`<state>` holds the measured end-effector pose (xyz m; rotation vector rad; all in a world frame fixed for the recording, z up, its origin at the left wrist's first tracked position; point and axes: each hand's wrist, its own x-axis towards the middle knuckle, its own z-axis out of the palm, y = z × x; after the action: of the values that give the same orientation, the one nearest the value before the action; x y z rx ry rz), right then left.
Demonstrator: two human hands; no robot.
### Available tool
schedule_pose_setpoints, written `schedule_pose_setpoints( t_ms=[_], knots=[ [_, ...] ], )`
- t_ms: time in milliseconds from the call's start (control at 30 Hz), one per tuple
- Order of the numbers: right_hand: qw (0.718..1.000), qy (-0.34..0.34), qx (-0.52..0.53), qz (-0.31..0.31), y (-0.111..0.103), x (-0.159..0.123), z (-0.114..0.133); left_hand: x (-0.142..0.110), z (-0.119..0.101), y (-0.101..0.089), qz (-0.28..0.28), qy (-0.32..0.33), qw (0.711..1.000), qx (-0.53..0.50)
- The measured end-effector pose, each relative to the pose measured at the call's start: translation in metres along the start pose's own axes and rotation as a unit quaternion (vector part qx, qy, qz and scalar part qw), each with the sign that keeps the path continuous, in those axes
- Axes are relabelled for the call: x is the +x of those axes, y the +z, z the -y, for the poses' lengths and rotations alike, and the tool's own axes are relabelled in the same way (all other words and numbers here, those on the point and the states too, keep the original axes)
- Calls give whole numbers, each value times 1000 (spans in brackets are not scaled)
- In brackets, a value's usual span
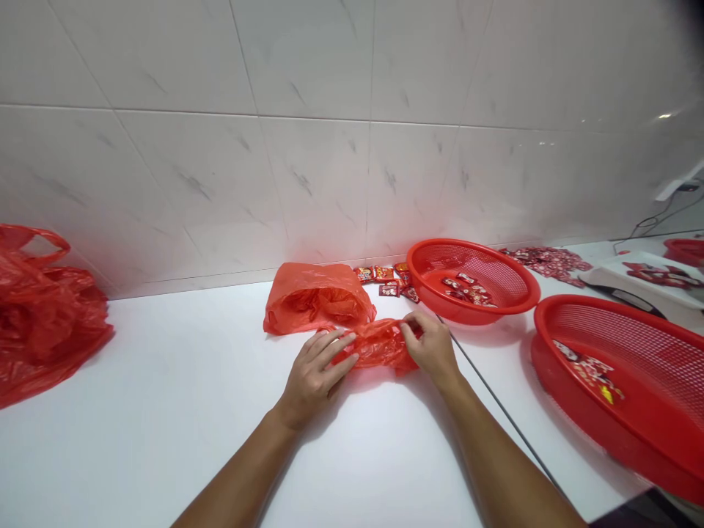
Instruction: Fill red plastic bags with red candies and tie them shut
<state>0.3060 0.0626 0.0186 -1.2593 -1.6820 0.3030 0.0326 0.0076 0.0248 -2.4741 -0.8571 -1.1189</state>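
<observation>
1. Two bare hands work at a crumpled red bag (379,346) lying on the white tabletop (154,411), directly in front of the person.
2. The bag's long axis runs roughly left to right, across the line of the forearms. Its right end reaches the right hand (432,346) and its left end goes under the left hand's fingers; which end is the mouth, I cannot tell.
3. The right hand pinches the bag's upper right edge between thumb and fingers.
4. The left hand (314,372) is spread, fingers pointing forward and to the right, resting on the left end; its fingers are not closed round the film.
5. Just behind lies a second red bag (319,274), its gaping mouth facing the person. Whether the two bags are joined is unclear.
6. Small red packets (383,273) lie beside that bag's right side, near the wall, next to a round red basket (467,315) with more packets inside.
7. Nearer and farther right stands a larger red basket (594,422); at far left sits a pile of red plastic (52,323).
</observation>
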Motion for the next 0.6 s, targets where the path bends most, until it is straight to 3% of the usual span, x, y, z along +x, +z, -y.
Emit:
schedule_pose_setpoints(
  t_ms=[67, 167, 267, 400, 600],
  knots=[
    [996, 67, 4, -67, -4, 2, -2, 3, -8, -6, 22, 18, 999, -46],
    [981, 149, 9, -121, -10, 6, -6, 10, -19, -9, 106, 25, 988, -106],
    [976, 170, 17, -137, -12, 9, -9, 12, -20, -5, 173, -32, 980, -96],
    [982, 118, 55, -139, -9, 8, -4, 1, -8, 7, 194, -136, 971, -41],
    [985, -68, 53, -149, -4, -8, 34, -11, -5, 17, 193, -228, 954, 32]
  ],
)
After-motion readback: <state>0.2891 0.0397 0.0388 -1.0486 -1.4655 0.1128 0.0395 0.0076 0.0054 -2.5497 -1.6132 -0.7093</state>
